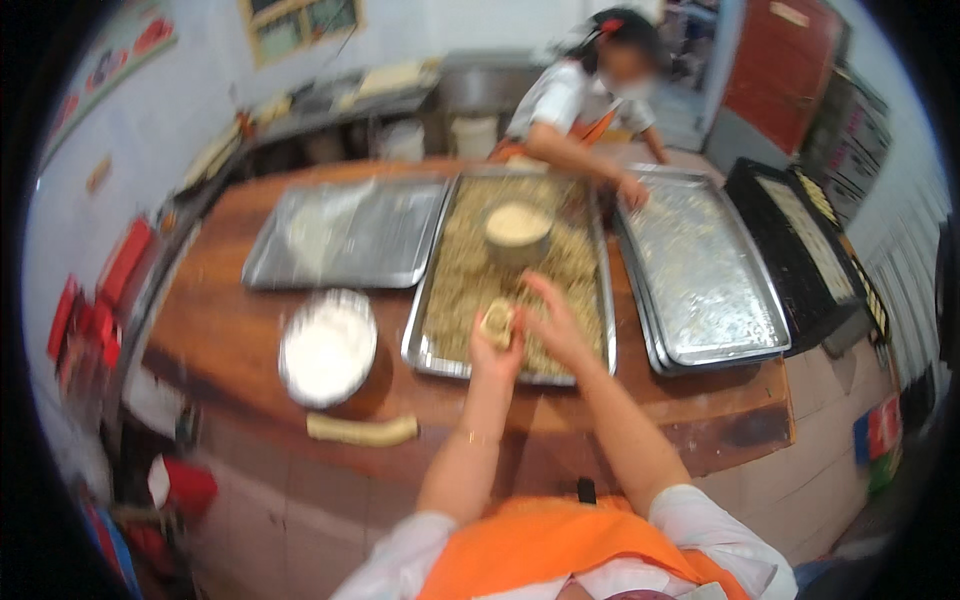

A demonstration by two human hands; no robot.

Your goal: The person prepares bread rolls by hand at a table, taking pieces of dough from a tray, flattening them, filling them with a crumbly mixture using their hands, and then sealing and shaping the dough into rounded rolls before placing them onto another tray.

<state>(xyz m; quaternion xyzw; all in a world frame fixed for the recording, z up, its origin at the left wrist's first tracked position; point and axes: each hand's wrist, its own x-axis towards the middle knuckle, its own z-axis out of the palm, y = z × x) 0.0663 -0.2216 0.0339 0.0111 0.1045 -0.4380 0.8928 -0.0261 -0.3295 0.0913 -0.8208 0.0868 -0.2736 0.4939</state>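
My left hand (497, 355) is closed around a small round piece of pale dough (497, 322), shaped like a cup with a darker hollow in its middle. Right beside it is my right hand (557, 330), its fingers spread and its thumb side close to the dough; blur hides whether they touch. Both hands are over the near part of a metal tray of brown, crumbly filling (460, 300). Just beyond my fingertips, a round metal bowl (517, 250) of pale, fine-looking contents sits on that filling.
A bowl of white powder (328, 347) and a dough roll (362, 431) lie at left on the wooden table (220, 340). One metal tray (345, 240) stands behind them; stacked trays (710, 290) stand at right. Across the table, a co-worker (575, 110) reaches toward that stack.
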